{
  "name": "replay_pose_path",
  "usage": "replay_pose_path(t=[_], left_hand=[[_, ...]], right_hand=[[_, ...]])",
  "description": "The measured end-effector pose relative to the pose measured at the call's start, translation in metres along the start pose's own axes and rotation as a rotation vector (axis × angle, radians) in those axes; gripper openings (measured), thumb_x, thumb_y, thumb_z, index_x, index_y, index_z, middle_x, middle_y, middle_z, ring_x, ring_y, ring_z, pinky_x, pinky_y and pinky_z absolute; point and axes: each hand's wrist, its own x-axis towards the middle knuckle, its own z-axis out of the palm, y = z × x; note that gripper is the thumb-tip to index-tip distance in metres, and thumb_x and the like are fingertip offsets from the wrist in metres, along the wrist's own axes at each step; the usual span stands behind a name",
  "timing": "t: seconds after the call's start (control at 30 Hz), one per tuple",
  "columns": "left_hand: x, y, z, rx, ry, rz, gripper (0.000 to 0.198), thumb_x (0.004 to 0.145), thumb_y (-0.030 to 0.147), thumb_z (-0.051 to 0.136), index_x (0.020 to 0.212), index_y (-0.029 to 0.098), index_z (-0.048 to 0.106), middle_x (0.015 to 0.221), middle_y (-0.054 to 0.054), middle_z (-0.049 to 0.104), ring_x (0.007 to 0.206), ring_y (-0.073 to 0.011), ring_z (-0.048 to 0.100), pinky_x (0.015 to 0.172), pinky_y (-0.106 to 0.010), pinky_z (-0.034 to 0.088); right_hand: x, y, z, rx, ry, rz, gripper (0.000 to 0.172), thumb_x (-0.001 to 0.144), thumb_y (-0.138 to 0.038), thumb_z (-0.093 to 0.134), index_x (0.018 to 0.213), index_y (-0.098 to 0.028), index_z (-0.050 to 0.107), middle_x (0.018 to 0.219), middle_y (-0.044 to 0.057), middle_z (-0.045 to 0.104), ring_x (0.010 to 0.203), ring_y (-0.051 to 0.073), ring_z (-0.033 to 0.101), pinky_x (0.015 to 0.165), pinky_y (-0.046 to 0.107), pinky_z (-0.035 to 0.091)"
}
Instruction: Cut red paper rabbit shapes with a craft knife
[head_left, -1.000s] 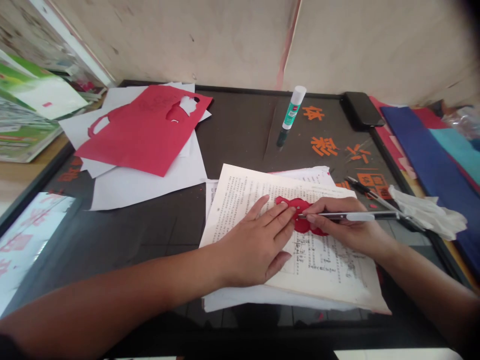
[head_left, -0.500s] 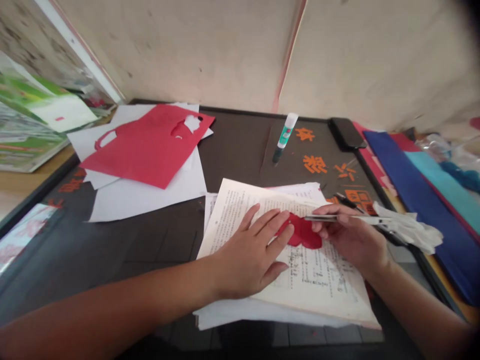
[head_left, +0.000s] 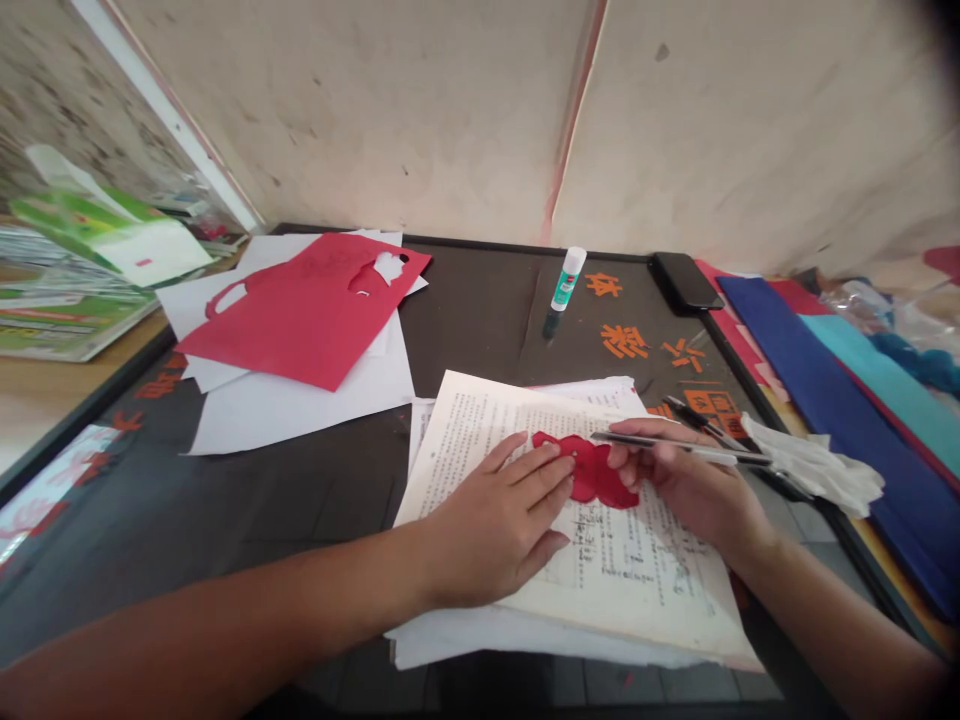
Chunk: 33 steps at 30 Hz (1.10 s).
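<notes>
A small red paper cut-out [head_left: 592,472] lies on a printed page [head_left: 637,570] atop a stack of papers. My left hand [head_left: 501,520] rests flat on the page, fingers stretched out, fingertips pressing the cut-out's left edge. My right hand [head_left: 690,482] touches the cut-out's right side and grips a slim craft knife [head_left: 675,446] held nearly level, its tip pointing left over the cut-out.
A dark cutting mat [head_left: 465,300] covers the table. A red sheet with holes [head_left: 307,310] lies on white papers at the back left. A glue stick [head_left: 564,280], orange paper characters [head_left: 626,340], a black phone [head_left: 684,281], white gloves [head_left: 817,465] and blue paper [head_left: 840,380] sit to the right.
The view has tilted up and shifted. My right hand lifted the knife tip off the cut-out and holds it level above; the left fingers stay on the cut-out.
</notes>
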Motion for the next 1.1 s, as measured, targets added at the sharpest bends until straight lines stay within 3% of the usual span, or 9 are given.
replay_pose_path(t=[0.13, 0.37, 0.53, 0.67, 0.73, 0.87, 1.1], left_hand=[[-0.001, 0.000, 0.002, -0.014, -0.012, -0.016, 0.045, 0.103, 0.036, 0.038, 0.132, 0.005, 0.053, 0.143, -0.015, 0.053, 0.136, -0.0314, 0.044, 0.115, -0.053, 0.027], [-0.002, 0.001, 0.004, -0.027, -0.016, -0.030, 0.045, 0.101, 0.036, 0.042, 0.132, 0.005, 0.053, 0.142, -0.018, 0.053, 0.135, -0.0324, 0.044, 0.115, -0.055, 0.026], [0.000, 0.001, 0.002, -0.034, -0.027, -0.030, 0.046, 0.102, 0.036, 0.040, 0.133, 0.004, 0.053, 0.144, -0.017, 0.051, 0.136, -0.0326, 0.043, 0.115, -0.052, 0.029], [0.000, 0.001, 0.002, -0.053, -0.034, -0.038, 0.047, 0.101, 0.036, 0.043, 0.133, 0.003, 0.053, 0.145, -0.019, 0.049, 0.137, -0.0327, 0.042, 0.116, -0.051, 0.028], [0.000, 0.001, 0.002, -0.051, -0.031, -0.042, 0.047, 0.101, 0.036, 0.043, 0.133, 0.004, 0.054, 0.146, -0.019, 0.048, 0.137, -0.0324, 0.042, 0.116, -0.052, 0.027], [-0.001, 0.003, 0.001, -0.038, -0.031, -0.040, 0.046, 0.102, 0.036, 0.039, 0.132, 0.004, 0.055, 0.145, -0.018, 0.049, 0.136, -0.0331, 0.044, 0.115, -0.053, 0.029], [0.000, 0.002, 0.000, -0.027, -0.021, -0.037, 0.046, 0.103, 0.035, 0.038, 0.131, 0.004, 0.056, 0.145, -0.018, 0.050, 0.135, -0.0332, 0.044, 0.114, -0.054, 0.028]], right_hand=[[0.002, -0.002, -0.001, -0.008, 0.025, -0.002, 0.041, 0.094, -0.046, 0.050, 0.110, -0.019, 0.076, 0.087, 0.010, 0.077, 0.070, 0.017, 0.067, 0.064, 0.027, 0.054], [-0.009, 0.004, 0.000, -0.365, 0.041, 0.071, 0.027, 0.093, -0.039, 0.060, 0.108, -0.022, 0.075, 0.081, 0.007, 0.075, 0.071, 0.018, 0.068, 0.064, 0.029, 0.054], [-0.009, -0.002, 0.003, -0.764, 0.226, 0.042, 0.015, 0.081, -0.036, 0.076, 0.083, -0.021, 0.074, 0.067, 0.001, 0.071, 0.058, 0.013, 0.065, 0.056, 0.022, 0.052], [-0.007, -0.006, 0.003, -0.753, 0.076, 0.057, 0.020, 0.092, -0.035, 0.062, 0.102, -0.023, 0.074, 0.079, 0.003, 0.076, 0.067, 0.016, 0.072, 0.061, 0.025, 0.059], [-0.006, -0.006, 0.003, -0.835, 0.029, -0.013, 0.018, 0.092, -0.031, 0.062, 0.101, -0.025, 0.076, 0.083, 0.004, 0.078, 0.071, 0.018, 0.073, 0.065, 0.027, 0.061], [-0.005, -0.003, 0.002, -0.975, 0.014, -0.173, 0.015, 0.086, -0.022, 0.067, 0.094, -0.029, 0.077, 0.088, 0.003, 0.078, 0.075, 0.021, 0.074, 0.063, 0.031, 0.062], [-0.005, 0.001, -0.001, -1.027, 0.010, -0.216, 0.020, 0.085, -0.018, 0.066, 0.094, -0.033, 0.076, 0.090, 0.000, 0.078, 0.079, 0.023, 0.075, 0.069, 0.034, 0.063]])
